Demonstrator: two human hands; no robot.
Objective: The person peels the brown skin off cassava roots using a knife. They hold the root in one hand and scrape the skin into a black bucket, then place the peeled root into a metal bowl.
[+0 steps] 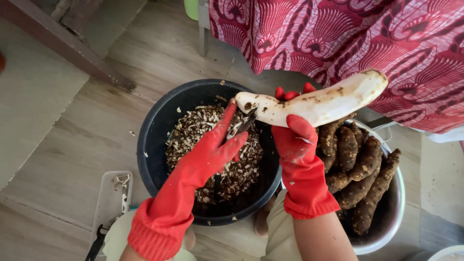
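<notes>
My right hand (302, 159), in a red rubber glove, holds up a long, mostly peeled white cassava root (319, 102) with a few brown patches of skin left on it. In a matching red glove, my left hand (212, 152) grips a dark knife (245, 123) whose blade points at the root's left end. Both hands hover over a black basin (147, 150) that holds a heap of brown and white peelings (193, 130). To the right, a metal bowl (397, 203) is filled with several unpeeled brown cassava roots (360, 166).
A red and white patterned cloth (348, 34) hangs across the top right. On the wooden floor (87, 140) at lower left lies a pale tray (112, 195) with a small tool on it. A metal leg (203, 29) stands at the top.
</notes>
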